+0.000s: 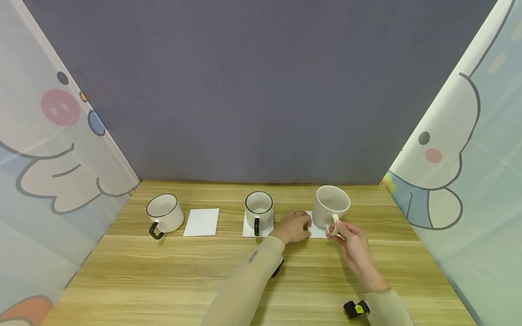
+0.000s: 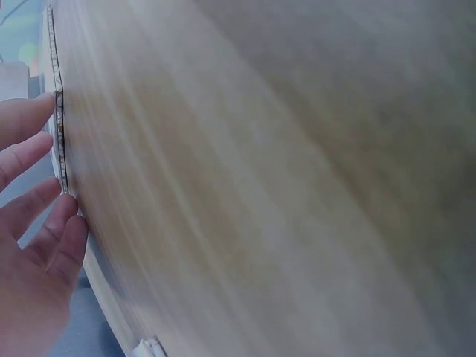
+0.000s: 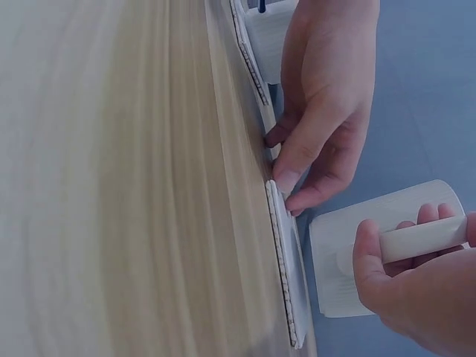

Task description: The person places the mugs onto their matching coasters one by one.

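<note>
Holding the big white mug (image 1: 331, 206) by its handle, the right hand (image 1: 354, 244) has it tilted and lifted a bit, mouth leaning toward the camera; fingers and thumb are pinched round the handle, so the grip is closed on the mug, which the right wrist view confirms (image 3: 387, 253); the mug sits over the right end of the tabletop (image 1: 244, 280), right above a white coaster (image 1: 317, 232).

The left hand (image 1: 294, 227) is flat-ish on that same coaster, fingertips pressing its near edge; my guess is it's pinning the square so it doesn't slide while the mug hovers over it; that grip is loose, fingers fairly straight, holding nothing, just touching; the left wrist view shows the fingers (image 2: 37, 186) beside the coaster's edge.

Rest of the row looks tidy: a middle mug (image 1: 259, 209) with a black handle already sits on its own coaster (image 1: 249, 230), handle facing the person; further left there's a bare coaster (image 1: 201, 222) with a third mug (image 1: 164, 213) just beside it, not on it; so that one's apart from its square.
</note>
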The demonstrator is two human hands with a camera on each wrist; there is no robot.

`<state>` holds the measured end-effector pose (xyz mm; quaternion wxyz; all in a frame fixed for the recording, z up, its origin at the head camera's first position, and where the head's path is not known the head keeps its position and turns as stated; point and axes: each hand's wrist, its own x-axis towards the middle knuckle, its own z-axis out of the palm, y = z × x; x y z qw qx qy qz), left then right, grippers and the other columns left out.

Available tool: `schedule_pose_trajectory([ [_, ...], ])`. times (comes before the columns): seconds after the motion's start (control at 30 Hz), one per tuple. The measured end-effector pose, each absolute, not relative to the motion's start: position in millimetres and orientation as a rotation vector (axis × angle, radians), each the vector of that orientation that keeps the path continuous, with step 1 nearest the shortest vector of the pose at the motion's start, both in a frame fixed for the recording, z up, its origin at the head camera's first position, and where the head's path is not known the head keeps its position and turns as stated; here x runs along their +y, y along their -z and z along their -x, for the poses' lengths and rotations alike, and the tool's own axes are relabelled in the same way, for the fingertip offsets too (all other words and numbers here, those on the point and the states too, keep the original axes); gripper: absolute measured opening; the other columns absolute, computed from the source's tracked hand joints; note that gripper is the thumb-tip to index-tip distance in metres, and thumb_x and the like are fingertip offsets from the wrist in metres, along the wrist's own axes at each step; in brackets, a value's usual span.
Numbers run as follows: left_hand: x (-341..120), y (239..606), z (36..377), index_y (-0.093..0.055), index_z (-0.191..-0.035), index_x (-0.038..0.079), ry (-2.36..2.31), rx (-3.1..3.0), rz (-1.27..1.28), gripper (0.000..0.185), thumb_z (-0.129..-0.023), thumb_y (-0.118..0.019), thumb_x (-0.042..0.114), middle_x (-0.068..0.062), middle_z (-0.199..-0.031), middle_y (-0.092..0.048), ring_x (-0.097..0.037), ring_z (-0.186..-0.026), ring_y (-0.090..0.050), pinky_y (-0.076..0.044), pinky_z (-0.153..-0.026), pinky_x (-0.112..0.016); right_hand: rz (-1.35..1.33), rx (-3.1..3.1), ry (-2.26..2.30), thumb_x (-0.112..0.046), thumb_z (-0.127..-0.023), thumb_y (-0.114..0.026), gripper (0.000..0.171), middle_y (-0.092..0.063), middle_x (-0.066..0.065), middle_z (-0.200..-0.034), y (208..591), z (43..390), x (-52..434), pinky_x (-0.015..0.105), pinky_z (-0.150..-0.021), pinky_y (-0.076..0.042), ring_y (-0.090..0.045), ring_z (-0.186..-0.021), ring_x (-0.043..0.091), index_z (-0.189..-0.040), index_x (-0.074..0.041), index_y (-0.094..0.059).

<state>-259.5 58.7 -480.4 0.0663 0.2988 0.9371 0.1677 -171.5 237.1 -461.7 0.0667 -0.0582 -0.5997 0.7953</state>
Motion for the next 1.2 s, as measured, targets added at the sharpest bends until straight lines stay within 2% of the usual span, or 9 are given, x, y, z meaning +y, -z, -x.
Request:
schedule_pose_trajectory([
  [0.33,60,484,262,-0.067,-0.108,0.027,-0.529,2.825,-0.879,0.018,-0.094,-0.074,0.035,0.013,-0.130,-0.061,-0.014,-0.107,-0.052,-0.045,-0.096,-0.032,0.220,-1.799,-2.404,-0.007,-0.105,-0.055,0.022,-0.065,0.004,-0.086,464,172,232,0.030,-0.082,-0.059,-0.064,-0.084,0.013,-0.094,0.003,-0.071],
  [0.53,61,486,262,-0.067,-0.108,0.026,-0.532,2.830,-0.905,0.019,-0.093,-0.075,0.034,0.012,-0.130,-0.062,-0.014,-0.111,-0.053,-0.045,-0.098,-0.031,0.228,-1.824,-2.399,-0.007,-0.105,-0.054,0.022,-0.065,0.004,-0.088,469,172,232,0.031,-0.084,-0.059,-0.064,-0.085,0.014,-0.096,0.008,-0.069],
  [0.73,60,486,261,-0.067,-0.109,0.025,-0.539,2.827,-0.906,0.020,-0.093,-0.074,0.034,0.012,-0.127,-0.062,-0.013,-0.107,-0.052,-0.046,-0.094,-0.031,0.244,-1.835,-2.382,-0.007,-0.105,-0.054,0.022,-0.065,0.004,-0.087,470,170,230,0.032,-0.085,-0.059,-0.064,-0.086,0.013,-0.093,0.007,-0.068],
  [1.2,59,485,261,-0.068,-0.111,0.024,-0.531,2.832,-0.908,0.021,-0.093,-0.074,0.034,0.011,-0.126,-0.064,-0.013,-0.106,-0.053,-0.046,-0.094,-0.029,0.278,-1.833,-2.366,-0.011,-0.104,-0.059,0.024,-0.067,0.004,-0.087,466,169,226,0.031,-0.085,-0.059,-0.066,-0.087,0.013,-0.095,0.009,-0.070],
])
